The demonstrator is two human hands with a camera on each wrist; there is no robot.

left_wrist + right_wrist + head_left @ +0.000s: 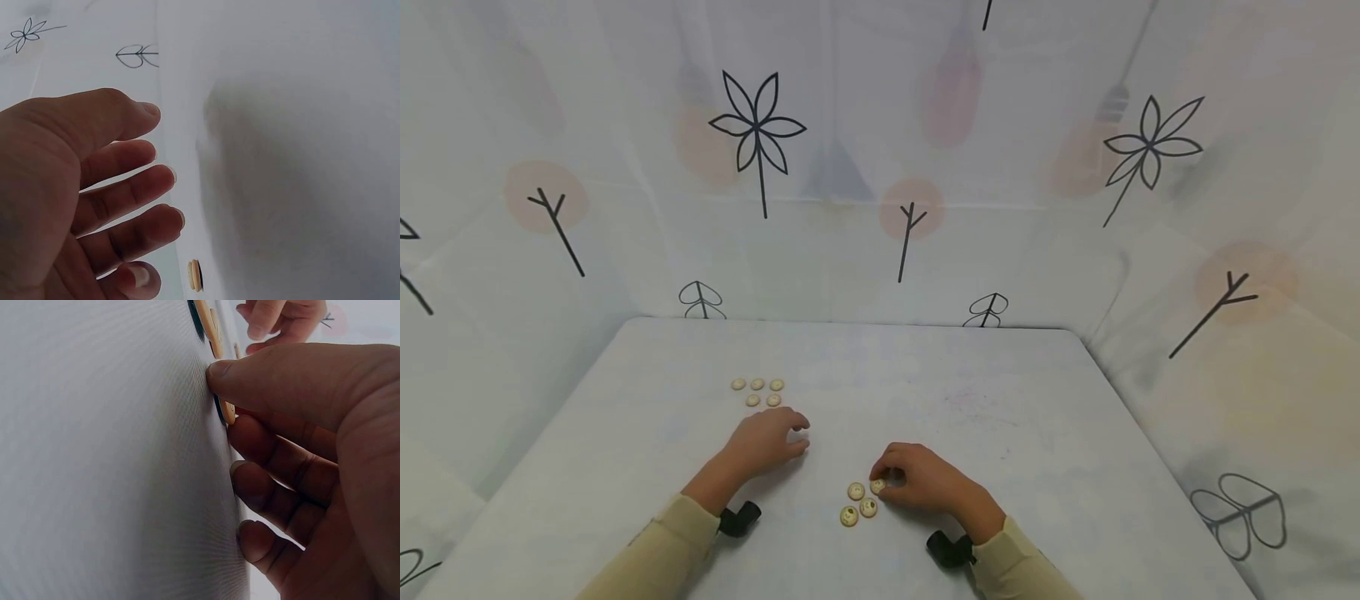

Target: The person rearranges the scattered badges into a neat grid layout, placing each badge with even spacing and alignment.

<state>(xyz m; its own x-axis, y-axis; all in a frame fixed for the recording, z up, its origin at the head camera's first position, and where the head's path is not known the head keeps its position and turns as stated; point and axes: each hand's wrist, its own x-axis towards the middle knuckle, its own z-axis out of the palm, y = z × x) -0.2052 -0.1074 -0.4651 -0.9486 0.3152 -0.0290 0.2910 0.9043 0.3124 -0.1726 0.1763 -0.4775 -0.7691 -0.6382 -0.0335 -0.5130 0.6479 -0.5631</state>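
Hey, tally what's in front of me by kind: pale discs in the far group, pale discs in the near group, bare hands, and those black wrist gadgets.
Far pale discs: 5
Near pale discs: 4
Bare hands, left hand and right hand: 2
Black wrist gadgets: 2
Total: 13

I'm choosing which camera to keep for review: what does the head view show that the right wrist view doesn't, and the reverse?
Only the head view: the full far group of five discs, the beige sleeves and the black wrist devices.

Only the right wrist view: the right hand from its palm side, and the disc at its fingertips nearly edge-on.

Both: each hand, including the left hand, some near discs, the tabletop and part of the patterned backdrop.
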